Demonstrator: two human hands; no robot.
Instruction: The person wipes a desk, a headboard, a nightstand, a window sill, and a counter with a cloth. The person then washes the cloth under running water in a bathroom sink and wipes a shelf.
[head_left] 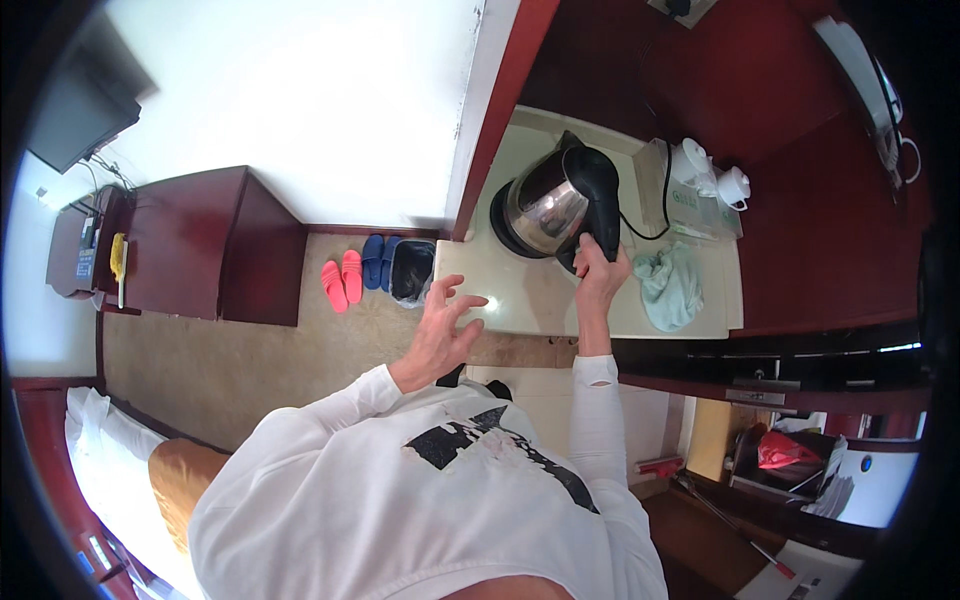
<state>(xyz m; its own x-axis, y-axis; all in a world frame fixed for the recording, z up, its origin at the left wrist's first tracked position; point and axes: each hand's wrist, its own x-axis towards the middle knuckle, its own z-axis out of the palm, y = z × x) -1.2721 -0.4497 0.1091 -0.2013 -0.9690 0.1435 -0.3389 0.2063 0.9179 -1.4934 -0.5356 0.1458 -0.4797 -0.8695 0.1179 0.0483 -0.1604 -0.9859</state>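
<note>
In the head view, my right hand is closed around the handle of the kettle, which lies ahead and slightly left of it, over the bench. The kettle's long axis slants from its base, at left, up to the right. My left hand, farther away, is empty, its fingers spread.

My right arm reaches over the tabletop's near edge, the right hand closed in a grip; my bent left arm holds the left hand free, loosely curled, by the near left corner.
</note>
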